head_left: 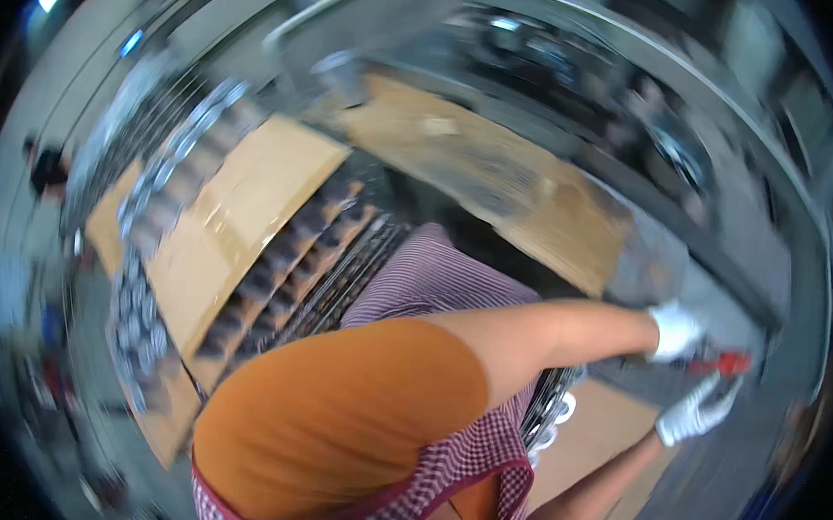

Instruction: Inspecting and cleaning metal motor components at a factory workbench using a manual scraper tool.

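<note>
The picture is smeared by motion. Both my arms reach to the right across my body, each hand in a white glove. My left hand (674, 331) is the upper one, closed around the end of a small red object (730, 362) whose kind I cannot make out. Just below it is my right hand (696, 417), fingers spread and pointing up toward the red object; whether they touch it is unclear. My orange shirt and red checked apron (481, 455) fill the lower middle.
Flat cardboard sheets (238, 220) lie over stacked trays of dark round parts (293, 252) on the left. A long cardboard box (498, 179) sits behind. More cardboard (607, 424) lies under my right arm. A grey metal bench edge (722, 260) runs along the right.
</note>
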`<state>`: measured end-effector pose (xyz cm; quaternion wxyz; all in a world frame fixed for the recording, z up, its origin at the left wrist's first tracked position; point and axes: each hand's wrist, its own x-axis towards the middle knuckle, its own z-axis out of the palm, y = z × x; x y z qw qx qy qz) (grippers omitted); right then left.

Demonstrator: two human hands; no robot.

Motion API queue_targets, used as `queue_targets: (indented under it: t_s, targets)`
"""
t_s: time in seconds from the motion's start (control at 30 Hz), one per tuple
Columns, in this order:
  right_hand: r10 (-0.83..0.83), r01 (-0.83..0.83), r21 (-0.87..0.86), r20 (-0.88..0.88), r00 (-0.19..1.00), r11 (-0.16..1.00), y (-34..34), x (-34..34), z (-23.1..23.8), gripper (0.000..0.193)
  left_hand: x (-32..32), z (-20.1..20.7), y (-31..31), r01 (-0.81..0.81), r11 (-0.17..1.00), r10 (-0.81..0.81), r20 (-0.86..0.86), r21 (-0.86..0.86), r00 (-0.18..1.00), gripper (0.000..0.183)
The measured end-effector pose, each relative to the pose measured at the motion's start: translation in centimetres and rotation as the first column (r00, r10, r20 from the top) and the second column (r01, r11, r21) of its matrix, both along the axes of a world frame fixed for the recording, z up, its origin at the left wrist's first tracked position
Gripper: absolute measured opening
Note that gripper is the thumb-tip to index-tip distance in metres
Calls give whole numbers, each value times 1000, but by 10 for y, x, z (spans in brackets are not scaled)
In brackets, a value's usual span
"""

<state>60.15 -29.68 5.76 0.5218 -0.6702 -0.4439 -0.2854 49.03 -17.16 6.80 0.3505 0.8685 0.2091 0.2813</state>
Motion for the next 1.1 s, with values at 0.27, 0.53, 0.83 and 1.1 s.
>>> queue_targets:
  t_s: [0.27, 0.53, 0.83, 1.1]
  targets:
    - [-207, 111, -599, -93, 974, 793, 77, 22, -2, 53, -205, 8, 74, -198, 910, 214, -2, 363, 977, 30]
    - [-290, 115, -555, -237, 927, 824, 97, 6, 4, 61, -525, 58, 172, -862, 6, 999, 37, 507, 29, 36]
    - [-313, 157, -565, -191, 930, 810, 101, 32, -3, 59, -555, 44, 198, -767, 222, 918, -395, 603, -45, 32]
    - [-316, 187, -649, -86, 945, 737, 105, 42, 1, 60, -449, 45, 137, -699, 515, 857, -294, 497, 422, 39]
